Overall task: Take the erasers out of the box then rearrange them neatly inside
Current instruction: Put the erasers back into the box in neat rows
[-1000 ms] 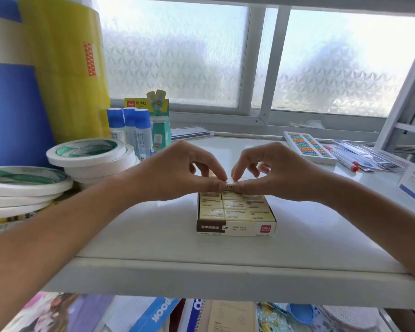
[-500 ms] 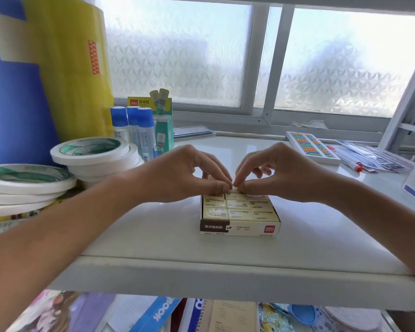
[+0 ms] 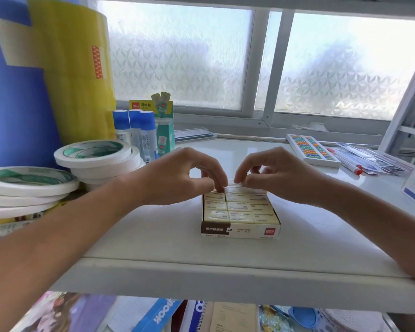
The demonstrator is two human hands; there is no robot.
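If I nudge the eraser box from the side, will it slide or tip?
Likely slide: the eraser box sits low and wide on the smooth white shelf. Packed with erasers, it probably feels dense for its size. Its open top could flex if squeezed.

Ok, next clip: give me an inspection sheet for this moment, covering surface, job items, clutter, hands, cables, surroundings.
Surface: white shelf top, with a lower shelf of books beneath.
Job's things: open eraser box near the front edge, erasers packed in neat rows.
Clutter: tape rolls stacked at left, glue sticks behind them, abacus and red-capped markers at right.
Hands: left hand and right hand are both at the box's far row, fingers curled down; whether either pinches an eraser cannot be told.
Cables: nothing seen.
Surroundings: frosted window behind, blue and yellow paper rolls at left.
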